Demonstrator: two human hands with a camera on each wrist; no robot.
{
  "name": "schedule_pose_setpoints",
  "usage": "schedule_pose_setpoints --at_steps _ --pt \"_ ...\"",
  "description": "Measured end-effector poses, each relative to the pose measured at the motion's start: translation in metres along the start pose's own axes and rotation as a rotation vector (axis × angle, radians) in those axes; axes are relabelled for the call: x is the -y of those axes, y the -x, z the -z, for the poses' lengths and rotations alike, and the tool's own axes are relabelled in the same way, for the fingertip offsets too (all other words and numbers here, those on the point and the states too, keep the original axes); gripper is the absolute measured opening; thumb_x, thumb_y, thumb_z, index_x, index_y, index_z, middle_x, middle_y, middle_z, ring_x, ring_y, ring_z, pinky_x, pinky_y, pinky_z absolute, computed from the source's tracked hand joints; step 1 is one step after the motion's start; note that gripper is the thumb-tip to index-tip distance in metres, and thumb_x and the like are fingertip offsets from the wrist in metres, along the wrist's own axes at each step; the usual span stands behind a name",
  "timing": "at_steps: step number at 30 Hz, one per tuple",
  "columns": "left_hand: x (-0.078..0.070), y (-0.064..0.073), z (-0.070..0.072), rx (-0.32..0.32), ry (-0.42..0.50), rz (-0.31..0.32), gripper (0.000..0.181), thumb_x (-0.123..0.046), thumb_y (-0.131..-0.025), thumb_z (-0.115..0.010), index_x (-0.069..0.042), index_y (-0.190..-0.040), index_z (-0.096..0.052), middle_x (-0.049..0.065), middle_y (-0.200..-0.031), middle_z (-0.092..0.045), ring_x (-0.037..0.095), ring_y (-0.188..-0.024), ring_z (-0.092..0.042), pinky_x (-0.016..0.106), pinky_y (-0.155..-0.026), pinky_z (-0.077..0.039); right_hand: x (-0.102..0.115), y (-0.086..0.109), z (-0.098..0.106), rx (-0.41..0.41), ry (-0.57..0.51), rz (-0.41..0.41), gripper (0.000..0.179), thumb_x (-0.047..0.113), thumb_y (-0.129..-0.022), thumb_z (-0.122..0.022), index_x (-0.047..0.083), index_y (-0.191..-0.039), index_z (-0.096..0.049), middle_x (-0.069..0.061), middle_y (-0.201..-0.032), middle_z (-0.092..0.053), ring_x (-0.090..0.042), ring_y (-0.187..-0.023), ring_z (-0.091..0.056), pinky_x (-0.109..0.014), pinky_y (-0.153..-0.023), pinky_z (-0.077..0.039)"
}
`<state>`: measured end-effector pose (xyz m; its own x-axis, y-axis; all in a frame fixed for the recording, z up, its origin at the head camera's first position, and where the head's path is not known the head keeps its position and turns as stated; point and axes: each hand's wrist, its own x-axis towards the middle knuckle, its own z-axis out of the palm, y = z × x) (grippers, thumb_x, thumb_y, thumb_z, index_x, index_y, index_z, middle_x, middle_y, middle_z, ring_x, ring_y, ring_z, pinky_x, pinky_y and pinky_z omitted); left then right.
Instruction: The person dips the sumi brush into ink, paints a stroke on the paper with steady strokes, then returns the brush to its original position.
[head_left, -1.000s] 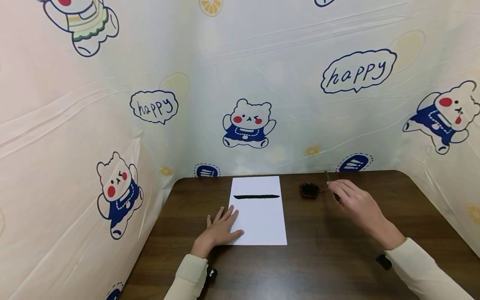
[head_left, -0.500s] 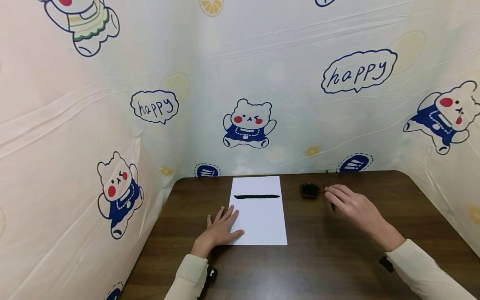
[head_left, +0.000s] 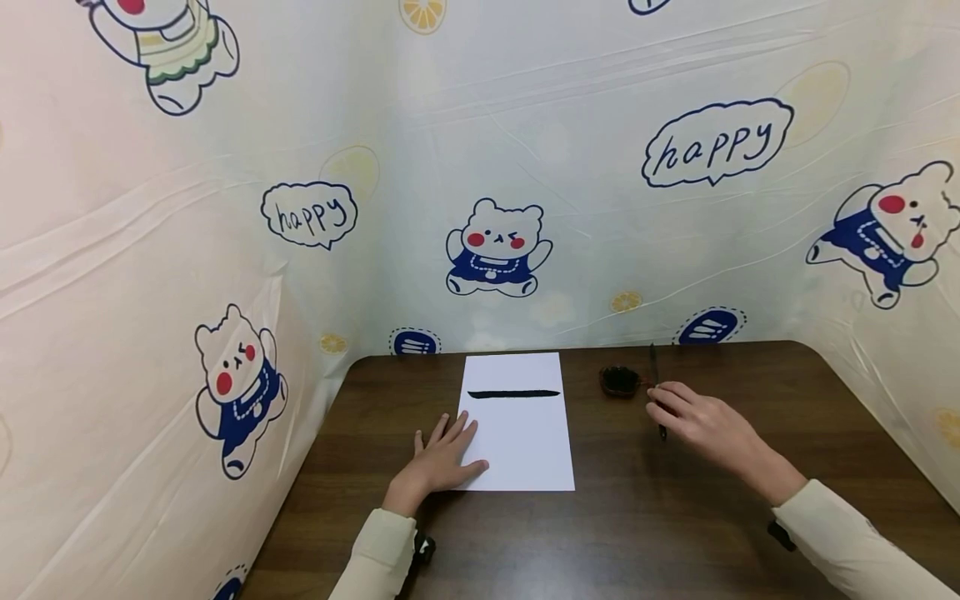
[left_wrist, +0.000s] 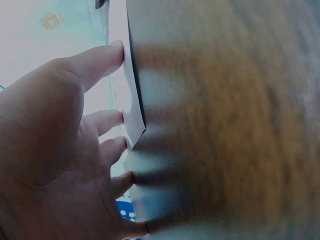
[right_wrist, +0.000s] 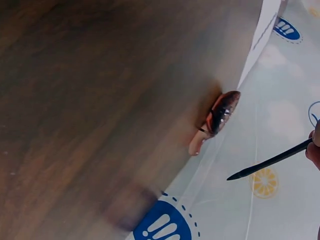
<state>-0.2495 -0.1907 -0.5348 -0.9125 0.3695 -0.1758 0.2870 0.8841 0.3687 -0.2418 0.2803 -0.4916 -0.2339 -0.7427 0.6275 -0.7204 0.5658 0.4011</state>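
A white sheet of paper (head_left: 525, 446) lies on the table with one thick black horizontal stroke (head_left: 513, 393) across its upper part. My left hand (head_left: 437, 463) rests on the sheet's lower left edge, fingers spread; the left wrist view shows its fingertips (left_wrist: 118, 52) along the paper edge. To the right of the sheet, my right hand (head_left: 705, 427) pinches a slim dark brush (head_left: 653, 364), one end up past the fingers and the other below them. In the right wrist view, the visible end of the brush (right_wrist: 270, 161) tapers to a point. Most of the right hand is outside that view.
Just left of the right hand sits a small dark dish (head_left: 619, 381) holding something black, with a reddish handle-like end. The brown wooden table (head_left: 600, 542) meets a printed curtain (head_left: 495, 167) at the back and both sides.
My right hand has moved slightly toward me with the brush, and the brush's lower end now shows farther below the fingers. The left hand and paper have stayed put.
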Motion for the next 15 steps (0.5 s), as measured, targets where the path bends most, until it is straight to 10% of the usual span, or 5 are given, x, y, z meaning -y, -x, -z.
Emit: schedule_pose_setpoints --at_steps 15 --pt "0.001 -0.001 0.0 0.006 -0.006 0.003 0.084 -0.059 -0.103 -0.06 -0.018 -0.17 -0.031 0.008 -0.18 -0.017 0.045 -0.166 -0.008 0.085 -0.12 -0.002 0.012 0.011 -0.008 0.075 0.016 0.018 0.067 0.008 -0.117 -0.011 0.005 -0.103 -0.076 -0.018 -0.11 -0.076 -0.031 -0.098 -0.072 -0.032 -0.056 -0.06"
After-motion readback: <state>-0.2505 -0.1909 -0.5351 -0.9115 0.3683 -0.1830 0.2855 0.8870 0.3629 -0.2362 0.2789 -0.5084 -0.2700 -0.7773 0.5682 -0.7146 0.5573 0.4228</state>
